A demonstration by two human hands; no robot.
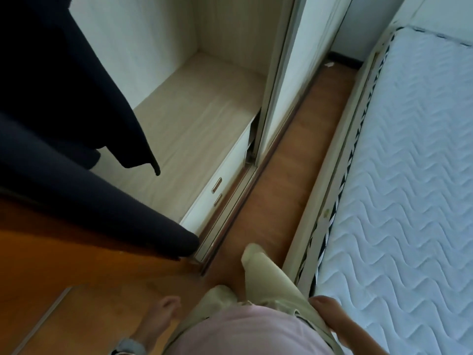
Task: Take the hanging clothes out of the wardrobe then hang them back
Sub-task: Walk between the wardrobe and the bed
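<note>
Dark navy clothes [64, 103] hang at the upper left inside the open wardrobe [204, 103], their hems dangling above its pale wooden shelf. A dark grey sleeve or garment [115, 201] slants across the left, close to the camera. My left hand [163, 319] hangs low at the bottom centre-left, fingers relaxed, holding nothing, with a watch at the wrist. My right hand [330, 316] rests by my hip at the bottom right, fingers straight, also holding nothing. Neither hand touches any clothing.
The wardrobe's sliding door [289, 73] stands pushed to the right. White drawers [217, 190] sit under the shelf. A bed with a quilted white mattress [409, 175] fills the right side, leaving a narrow strip of wooden floor [289, 175].
</note>
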